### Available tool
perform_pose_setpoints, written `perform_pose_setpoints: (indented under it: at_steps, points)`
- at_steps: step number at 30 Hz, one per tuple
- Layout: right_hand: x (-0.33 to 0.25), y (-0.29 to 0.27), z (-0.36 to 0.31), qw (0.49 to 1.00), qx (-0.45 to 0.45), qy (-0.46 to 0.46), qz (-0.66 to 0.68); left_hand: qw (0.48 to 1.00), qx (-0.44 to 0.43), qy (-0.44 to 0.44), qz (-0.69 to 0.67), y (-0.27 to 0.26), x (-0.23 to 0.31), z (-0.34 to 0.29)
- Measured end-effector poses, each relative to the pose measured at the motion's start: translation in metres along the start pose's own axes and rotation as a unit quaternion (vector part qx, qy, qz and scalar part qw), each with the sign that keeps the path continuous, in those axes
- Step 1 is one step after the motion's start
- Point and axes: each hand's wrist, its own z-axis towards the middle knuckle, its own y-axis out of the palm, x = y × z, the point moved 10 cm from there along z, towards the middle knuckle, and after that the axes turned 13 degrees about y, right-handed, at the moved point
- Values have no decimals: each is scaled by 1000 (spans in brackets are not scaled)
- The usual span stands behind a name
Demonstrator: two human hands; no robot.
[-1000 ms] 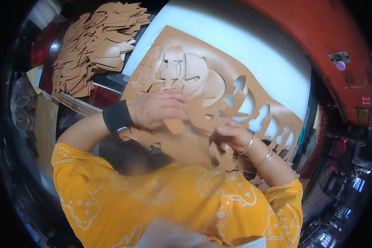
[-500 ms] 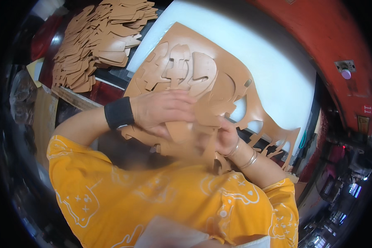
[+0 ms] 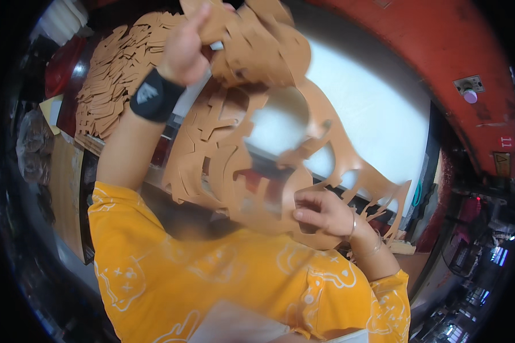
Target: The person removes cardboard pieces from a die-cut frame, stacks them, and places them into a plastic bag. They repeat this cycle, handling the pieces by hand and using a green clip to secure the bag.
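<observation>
The person's left hand [image 3: 186, 54] is raised at the top of the view, its thumb and fingers closed on the edge of a blurred bundle of tan die-cut pieces [image 3: 263, 48], too smeared to count. Below, the right hand [image 3: 326, 211] has its thumb and index finger drawn narrowly together on a strip of the perforated leather-like sheet [image 3: 342, 146], which lies partly over a white cutting board [image 3: 377, 108], its near part close to the yellow shirt [image 3: 212, 274]. More cut pieces lie in a heap [image 3: 114, 74] at left. The sheet looks light and floppy, smooth-faced, and probably weakest at the thin webs between holes, so its broad margin is the safer hold. The loose pieces seem firmer but likely to slide, and suit a pinch through all layers.
</observation>
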Motion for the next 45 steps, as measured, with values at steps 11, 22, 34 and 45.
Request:
perform_pose_setpoints:
  at_steps: [11, 22, 34, 45]
  points:
    - [-154, -90, 25, 915, 357, -171, -79, 984, -37, -25, -172, 51, -14, -17]
    - [-103, -85, 69, 931, 157, -234, 232, 948, -98, 169, 252, 92, 21, -47]
    - [-84, -99, 69, 937, 208, -223, 171, 803, -148, 340, 467, 137, 37, -60]
    - [-94, -101, 49, 905, 341, -253, 14, 878, -99, 243, 400, 112, 34, -44]
